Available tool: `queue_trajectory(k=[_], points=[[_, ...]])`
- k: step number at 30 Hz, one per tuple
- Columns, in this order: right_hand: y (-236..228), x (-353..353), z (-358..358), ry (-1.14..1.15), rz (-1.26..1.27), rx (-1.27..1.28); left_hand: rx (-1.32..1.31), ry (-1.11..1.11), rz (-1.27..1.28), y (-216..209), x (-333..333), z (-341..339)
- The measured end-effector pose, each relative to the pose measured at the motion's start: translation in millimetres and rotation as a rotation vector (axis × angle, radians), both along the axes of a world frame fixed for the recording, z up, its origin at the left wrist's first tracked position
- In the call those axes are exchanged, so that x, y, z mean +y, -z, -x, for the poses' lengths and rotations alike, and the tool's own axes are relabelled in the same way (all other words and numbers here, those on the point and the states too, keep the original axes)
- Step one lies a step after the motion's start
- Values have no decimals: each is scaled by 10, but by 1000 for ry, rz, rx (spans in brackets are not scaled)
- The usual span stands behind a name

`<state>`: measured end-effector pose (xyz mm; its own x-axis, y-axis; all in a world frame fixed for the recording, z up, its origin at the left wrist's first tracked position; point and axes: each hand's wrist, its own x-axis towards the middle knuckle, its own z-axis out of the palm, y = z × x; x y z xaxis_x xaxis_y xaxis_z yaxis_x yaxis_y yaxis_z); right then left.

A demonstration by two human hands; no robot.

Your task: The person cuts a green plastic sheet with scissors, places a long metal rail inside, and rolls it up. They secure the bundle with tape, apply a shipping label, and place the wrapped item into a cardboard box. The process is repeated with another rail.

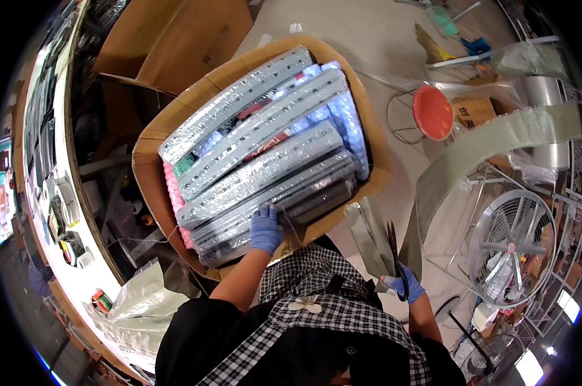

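In front of me, a large open cardboard box [368, 128] is filled with long grey pieces [265, 116] in clear bubble wrap, laid side by side at a slant. Light blue padding [352, 128] shows at the box's right end, pink padding [174, 193] at its left. My left hand [265, 229], in a blue glove, rests on the nearer wrapped pieces with its fingers laid flat. To the right of the box, my blue-gloved right hand [405, 285] grips black scissors [392, 241], blades pointing up, together with a folded piece of greyish plastic film [367, 235].
A long greyish film strip [458, 151] arches from the right toward my right hand, near a clear film roll [548, 122]. A round metal fan [513, 248], a red stool [432, 112] and a small carton [474, 114] stand right. At left runs a white-topped workbench [78, 199].
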<state>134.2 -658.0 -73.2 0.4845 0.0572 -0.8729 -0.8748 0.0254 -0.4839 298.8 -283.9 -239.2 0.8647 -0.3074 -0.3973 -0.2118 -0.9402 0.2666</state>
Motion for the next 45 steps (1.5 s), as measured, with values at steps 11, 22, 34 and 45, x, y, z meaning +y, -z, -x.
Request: queue_trajectory(k=[11, 22, 34, 45], points=[[21, 333, -672, -55, 92, -9, -209, -128, 146, -230, 80, -1770], [145, 240, -819, -198, 186, 19, 296, -566, -90, 63, 1005, -3525], [-167, 791, -1432, -423, 156, -122, -241, -654, 729, -1324, 604, -829], [-532, 1021, -1050, -647, -17, -462, -1107, -1395, -168, -2941, 1929, 2274]])
